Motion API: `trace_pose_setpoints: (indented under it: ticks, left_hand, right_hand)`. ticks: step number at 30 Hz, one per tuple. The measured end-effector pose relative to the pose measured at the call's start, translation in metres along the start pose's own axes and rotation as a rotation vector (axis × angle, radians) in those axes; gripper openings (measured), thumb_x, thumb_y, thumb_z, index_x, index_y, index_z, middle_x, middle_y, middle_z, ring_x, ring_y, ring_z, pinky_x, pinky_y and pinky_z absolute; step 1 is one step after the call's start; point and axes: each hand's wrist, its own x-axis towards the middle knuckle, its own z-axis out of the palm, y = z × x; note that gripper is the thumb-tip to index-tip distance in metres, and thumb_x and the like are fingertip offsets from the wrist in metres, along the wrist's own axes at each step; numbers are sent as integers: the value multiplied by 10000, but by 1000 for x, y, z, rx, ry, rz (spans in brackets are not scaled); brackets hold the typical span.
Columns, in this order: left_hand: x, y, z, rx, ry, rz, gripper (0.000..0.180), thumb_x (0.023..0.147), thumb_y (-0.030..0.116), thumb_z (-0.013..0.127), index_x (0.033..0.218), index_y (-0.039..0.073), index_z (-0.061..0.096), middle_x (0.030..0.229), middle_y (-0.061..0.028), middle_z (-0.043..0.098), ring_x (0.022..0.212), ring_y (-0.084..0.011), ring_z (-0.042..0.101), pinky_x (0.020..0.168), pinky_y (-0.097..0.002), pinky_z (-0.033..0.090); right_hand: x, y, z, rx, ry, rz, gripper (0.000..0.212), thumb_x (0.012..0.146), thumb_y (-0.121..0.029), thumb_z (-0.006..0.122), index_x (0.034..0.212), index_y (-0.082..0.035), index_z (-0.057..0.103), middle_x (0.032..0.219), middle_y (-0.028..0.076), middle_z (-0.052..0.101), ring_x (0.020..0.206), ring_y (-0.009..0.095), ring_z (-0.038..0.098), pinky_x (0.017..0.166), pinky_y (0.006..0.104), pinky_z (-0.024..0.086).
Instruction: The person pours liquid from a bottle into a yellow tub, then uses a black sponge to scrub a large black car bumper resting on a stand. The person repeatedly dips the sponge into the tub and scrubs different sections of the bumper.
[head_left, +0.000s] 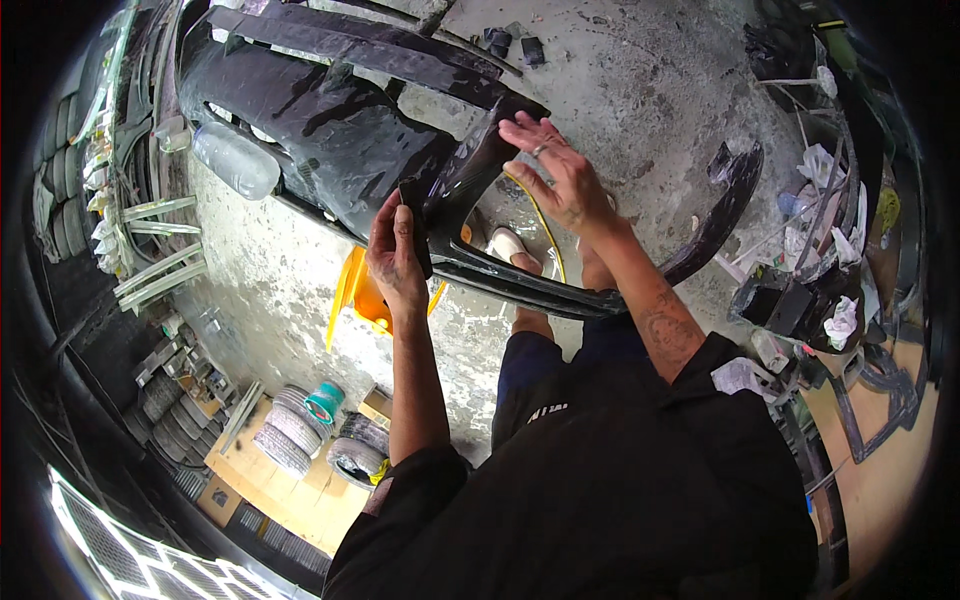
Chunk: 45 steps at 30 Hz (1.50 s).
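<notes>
A large black car bumper (340,125), its surface patchy and wet-looking, stretches from the upper left to just in front of my body. My left hand (396,255) is closed, thumb against fingers, on a thin black sheet (415,225) resembling sandpaper. That sheet is held upright beside the bumper's near corner; whether it touches is hard to tell. My right hand (562,178) has its fingers apart and holds nothing. Its fingertips are over the bumper's raised corner edge, and I cannot tell if they press on it.
Under the bumper shows an orange stool (368,298); a translucent plastic jug (235,160) is beside its left part. A yellow hose (551,232) runs by my feet. Small black pieces (532,50) lie on the concrete. Tyres (283,448) occupy a wooden board, lower left. Scrap and crumpled paper (842,322) crowd the right.
</notes>
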Motion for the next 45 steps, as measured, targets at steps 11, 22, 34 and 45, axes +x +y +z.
trace_pose_setpoints:
  ticks: [11, 22, 34, 45]
  left_hand:
    - [0, 35, 26, 162, -126, 110, 367, 1026, 172, 642, 1344, -10, 606, 1078, -49, 697, 954, -72, 598, 827, -212, 482]
    - [34, 47, 32, 258, -433, 211, 363, 1028, 166, 639, 1331, -31, 601, 1115, -66, 640, 998, -105, 600, 886, -267, 496]
    - [108, 54, 150, 1058, -780, 841, 212, 956, 98, 568, 1106, 8, 687, 1052, -231, 550, 1014, -423, 538, 871, -491, 478]
    - [80, 55, 145, 1063, -753, 824, 218, 968, 122, 567, 1111, 0, 679, 1020, -208, 562, 952, -420, 558, 876, -503, 472]
  right_hand:
    - [16, 23, 35, 1243, 453, 969, 491, 888, -341, 807, 1205, -27, 602, 1015, 74, 700, 785, 166, 679, 707, 328, 598]
    - [37, 34, 59, 1043, 531, 1306, 515, 908, -596, 694, 1023, -94, 682, 924, 41, 725, 726, 158, 697, 635, 345, 576]
    - [40, 57, 109, 1283, 1099, 967, 497, 1049, -444, 515, 1097, 24, 677, 926, 117, 722, 780, 242, 706, 683, 358, 555]
    - [46, 58, 115, -57, 874, 760, 452, 988, -347, 550, 739, 20, 636, 698, 153, 669, 589, 211, 566, 573, 419, 461]
